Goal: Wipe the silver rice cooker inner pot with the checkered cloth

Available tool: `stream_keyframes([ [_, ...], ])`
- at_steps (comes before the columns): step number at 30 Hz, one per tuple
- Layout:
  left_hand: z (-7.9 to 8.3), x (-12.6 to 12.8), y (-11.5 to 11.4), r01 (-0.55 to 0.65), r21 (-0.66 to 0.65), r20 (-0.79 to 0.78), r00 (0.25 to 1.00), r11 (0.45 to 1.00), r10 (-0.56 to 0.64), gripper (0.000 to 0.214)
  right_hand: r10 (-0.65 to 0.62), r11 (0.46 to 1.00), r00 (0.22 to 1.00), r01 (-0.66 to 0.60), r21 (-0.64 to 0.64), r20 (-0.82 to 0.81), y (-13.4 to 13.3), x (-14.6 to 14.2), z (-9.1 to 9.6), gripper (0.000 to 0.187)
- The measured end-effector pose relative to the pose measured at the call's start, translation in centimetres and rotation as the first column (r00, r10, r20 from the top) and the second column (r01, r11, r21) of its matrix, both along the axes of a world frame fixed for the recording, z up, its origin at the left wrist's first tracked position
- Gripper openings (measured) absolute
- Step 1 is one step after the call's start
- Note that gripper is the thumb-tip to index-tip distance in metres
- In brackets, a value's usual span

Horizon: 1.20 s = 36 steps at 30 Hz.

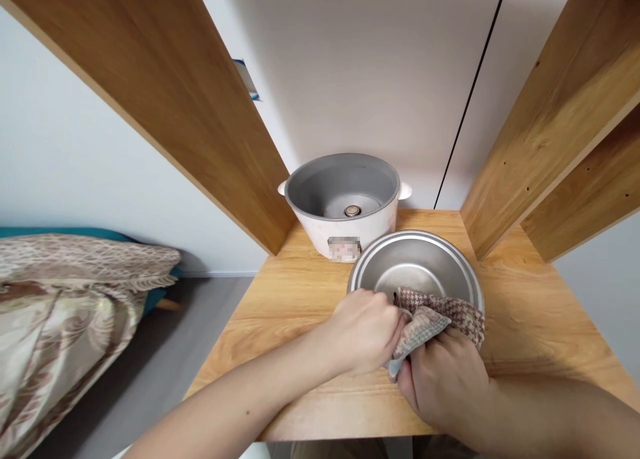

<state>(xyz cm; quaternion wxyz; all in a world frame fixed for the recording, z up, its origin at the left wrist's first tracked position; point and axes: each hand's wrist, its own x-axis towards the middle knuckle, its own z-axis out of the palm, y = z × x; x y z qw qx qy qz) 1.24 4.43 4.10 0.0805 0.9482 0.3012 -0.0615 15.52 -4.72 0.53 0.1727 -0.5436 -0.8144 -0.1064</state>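
Note:
My left hand (367,331) is closed around one end of a brown-and-white houndstooth cloth (463,312). Bunched into the fingers of my right hand (447,379) is another part of that cloth, which looks twisted between the two hands. Some of it hangs over the near right rim of a round metal inner pot (377,262), which stands on the wooden tabletop just beyond my hands. Behind the pot is the white body of a rice cooker (310,229), lidless, with a grey inside and a round metal button at its bottom. My fingertips are mostly hidden.
The wooden tabletop (250,325) meets a white wall panel at the back. Thick wooden posts (200,112) rise on its left and right. Off to the left, a patterned cloth (65,332) covers a low piece of furniture over a grey floor.

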Motion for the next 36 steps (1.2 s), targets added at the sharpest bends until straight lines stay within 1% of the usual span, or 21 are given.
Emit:
stream_keyframes([
  [8,-0.2,-0.2,0.2,0.014,0.010,0.029,0.999,1.000,-0.014,0.055,0.067,0.983,0.998,-0.064,-0.171,0.014,0.5,0.9,0.7,0.020],
  [14,-0.1,-0.2,0.2,0.013,0.002,0.016,1.000,1.000,-0.013,0.056,0.091,0.974,0.995,-0.080,-0.211,0.038,0.6,1.5,1.1,0.021],
  [19,0.0,-0.1,0.2,0.026,0.011,-0.006,1.000,1.000,-0.026,0.056,0.168,0.955,0.985,-0.150,-0.256,0.048,1.0,2.1,1.5,0.022],
  [23,0.1,0.0,0.1,0.027,0.029,-0.034,0.999,0.999,-0.026,0.057,0.133,0.952,0.989,-0.110,-0.285,0.065,1.0,2.0,1.4,0.022],
  [25,0.1,0.0,0.0,0.017,0.036,-0.042,0.999,0.999,-0.015,0.058,0.107,0.958,0.992,-0.085,-0.272,0.066,0.8,1.8,1.1,0.019],
  [29,0.1,0.0,-0.1,0.011,0.042,-0.018,1.000,0.999,-0.010,0.060,0.062,0.980,0.998,-0.054,-0.192,0.034,0.4,1.5,0.7,0.015],
  [36,0.2,0.1,0.0,0.000,0.037,-0.016,1.000,0.999,0.001,0.056,0.070,0.996,0.998,-0.070,-0.059,-0.008,0.2,0.9,0.4,0.013],
])
